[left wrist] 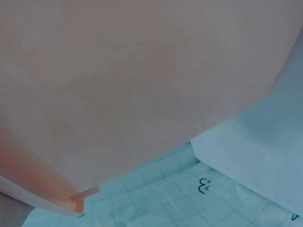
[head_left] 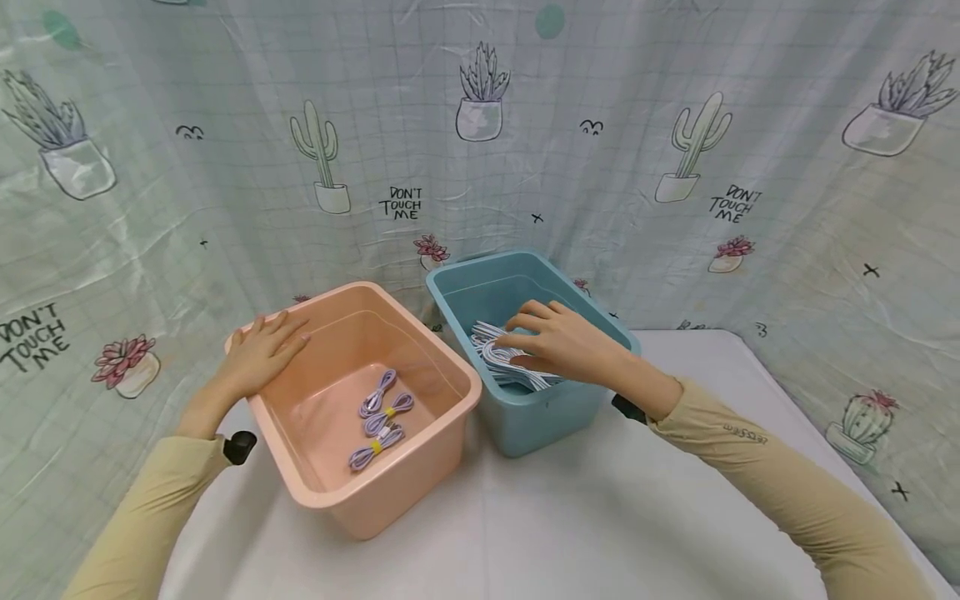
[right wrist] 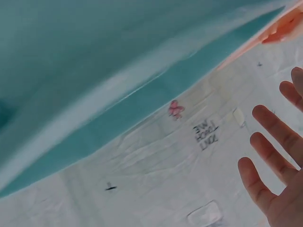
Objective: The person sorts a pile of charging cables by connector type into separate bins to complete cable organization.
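My left hand (head_left: 264,353) rests on the left rim of a peach plastic bin (head_left: 442,433), its fingers spread over the edge. On that bin's floor lie 3 coiled lilac cables (head_left: 377,447), at least two with a yellow tie around the middle. Over the blue-green bin (head_left: 540,421) hovers my right hand (head_left: 570,342), fingers loosely bent, above a pile of bundled white cables (head_left: 498,350). Part of that pile is hidden behind the hand. In the right wrist view the right hand's fingers (right wrist: 255,177) are spread, with nothing between them.
Both bins stand side by side on a white table (head_left: 570,525), the blue-green one farther back to the right. A curtain printed with cacti (head_left: 480,192) hangs behind and around the table. The left wrist view is mostly filled by the peach bin's outer wall (left wrist: 142,85).
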Demonstrator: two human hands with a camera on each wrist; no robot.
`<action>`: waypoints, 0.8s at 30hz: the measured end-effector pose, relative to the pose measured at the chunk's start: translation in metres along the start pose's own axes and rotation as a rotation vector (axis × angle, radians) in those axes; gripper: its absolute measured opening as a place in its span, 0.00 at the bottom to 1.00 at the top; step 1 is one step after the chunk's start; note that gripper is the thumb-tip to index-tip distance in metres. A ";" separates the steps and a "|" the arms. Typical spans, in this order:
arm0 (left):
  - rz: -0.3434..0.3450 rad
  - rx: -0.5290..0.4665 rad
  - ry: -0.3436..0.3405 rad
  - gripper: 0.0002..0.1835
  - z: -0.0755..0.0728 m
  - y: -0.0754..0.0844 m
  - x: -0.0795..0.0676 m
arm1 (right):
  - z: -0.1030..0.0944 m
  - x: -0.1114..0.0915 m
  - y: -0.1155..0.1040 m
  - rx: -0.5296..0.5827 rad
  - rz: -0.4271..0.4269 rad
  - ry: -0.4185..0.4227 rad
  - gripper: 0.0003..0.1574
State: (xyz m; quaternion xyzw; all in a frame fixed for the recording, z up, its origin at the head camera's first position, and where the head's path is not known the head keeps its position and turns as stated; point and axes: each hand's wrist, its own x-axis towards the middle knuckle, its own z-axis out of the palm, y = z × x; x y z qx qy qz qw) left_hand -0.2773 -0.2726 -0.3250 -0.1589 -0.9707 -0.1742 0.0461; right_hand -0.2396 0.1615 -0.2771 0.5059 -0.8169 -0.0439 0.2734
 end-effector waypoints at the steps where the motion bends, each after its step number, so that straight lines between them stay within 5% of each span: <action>1: 0.005 -0.012 0.003 0.30 -0.001 0.000 0.000 | -0.001 -0.005 0.001 -0.004 0.003 0.009 0.17; 11: 0.022 -0.080 -0.017 0.29 -0.012 0.006 -0.005 | -0.006 -0.048 0.006 0.029 0.069 0.026 0.23; 24: 0.148 -0.018 0.030 0.27 -0.015 0.033 -0.022 | -0.006 -0.088 0.009 0.056 0.201 0.065 0.28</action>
